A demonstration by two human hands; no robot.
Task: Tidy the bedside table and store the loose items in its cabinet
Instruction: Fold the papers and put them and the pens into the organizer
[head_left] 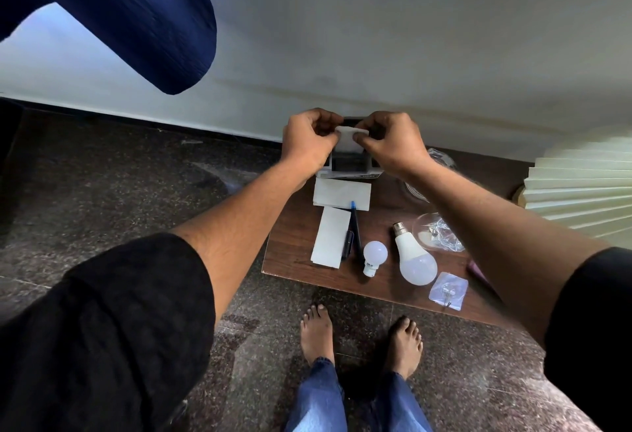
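Observation:
My left hand (307, 139) and my right hand (393, 144) both pinch a small white card (352, 139) above an open grey box (349, 165) at the back of the brown bedside table (290, 250). In front of the box lie a white envelope (342, 194), a folded white paper (330, 236) and two pens (354, 230). A small white bulb (374, 255) and a large white bulb (415, 259) rest nearer the front edge, beside a clear packet with a hook (448, 289).
A clear plastic bag with metal bits (441, 235) and a glass jar (441, 158) lie under my right forearm. A pleated cream lampshade (581, 192) stands at the right. A dark blue curtain (136, 21) hangs upper left. My bare feet (359, 336) stand on the speckled floor.

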